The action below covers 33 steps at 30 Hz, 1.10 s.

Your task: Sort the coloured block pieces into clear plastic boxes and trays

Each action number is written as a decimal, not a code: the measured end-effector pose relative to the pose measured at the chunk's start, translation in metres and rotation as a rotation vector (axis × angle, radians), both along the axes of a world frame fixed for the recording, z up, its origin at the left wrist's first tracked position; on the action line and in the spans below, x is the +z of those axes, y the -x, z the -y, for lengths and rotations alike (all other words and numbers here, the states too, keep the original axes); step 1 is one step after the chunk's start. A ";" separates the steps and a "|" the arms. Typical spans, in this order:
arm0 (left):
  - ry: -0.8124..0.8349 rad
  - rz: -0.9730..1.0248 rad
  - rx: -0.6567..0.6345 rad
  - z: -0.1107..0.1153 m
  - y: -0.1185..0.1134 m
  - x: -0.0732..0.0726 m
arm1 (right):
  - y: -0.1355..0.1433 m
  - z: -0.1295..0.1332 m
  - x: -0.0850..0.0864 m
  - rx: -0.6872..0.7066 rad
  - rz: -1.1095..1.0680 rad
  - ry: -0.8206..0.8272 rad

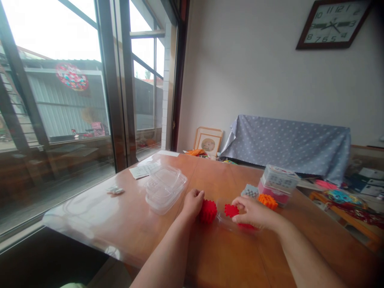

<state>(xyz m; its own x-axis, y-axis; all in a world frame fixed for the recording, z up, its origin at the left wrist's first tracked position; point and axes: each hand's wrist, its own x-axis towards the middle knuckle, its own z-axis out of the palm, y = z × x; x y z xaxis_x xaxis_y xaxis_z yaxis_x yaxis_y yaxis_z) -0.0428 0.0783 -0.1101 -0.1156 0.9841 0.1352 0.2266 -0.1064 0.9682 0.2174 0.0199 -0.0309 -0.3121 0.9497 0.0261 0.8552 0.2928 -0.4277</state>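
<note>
My left hand (193, 203) is curled against the left side of a stack of red gear-shaped pieces (209, 211) standing on the table; part of its grip is hidden. Between the thumb and fingers of my right hand (250, 211) is a single red gear-shaped piece (231, 210), tilted so its toothed face shows. Under that hand, another red piece (247, 226) lies in what looks like a shallow clear plastic container (222, 221). Just beyond my right hand stand a stack of orange gear-shaped pieces (268, 201) and a grey toothed stack (250, 191).
Clear plastic containers (165, 188) sit left on the brown table (144, 232), near a paper sheet (141, 172) and a small packet (115, 190). At the right are a clear-lidded box (280, 178) and a pink box (273, 194). A large window (69, 100) borders the left side.
</note>
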 end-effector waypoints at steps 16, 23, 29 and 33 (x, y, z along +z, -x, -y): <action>0.002 -0.010 0.003 -0.002 0.001 -0.002 | 0.007 -0.014 -0.017 -0.065 -0.004 0.182; 0.000 -0.013 -0.002 -0.002 0.000 -0.001 | 0.031 -0.008 -0.005 -0.080 -0.117 -0.097; -0.010 -0.013 -0.001 0.000 0.001 0.002 | 0.074 0.002 0.014 0.102 -0.117 -0.183; -0.015 -0.010 0.002 0.001 0.001 0.003 | 0.084 0.002 0.017 0.149 -0.013 -0.127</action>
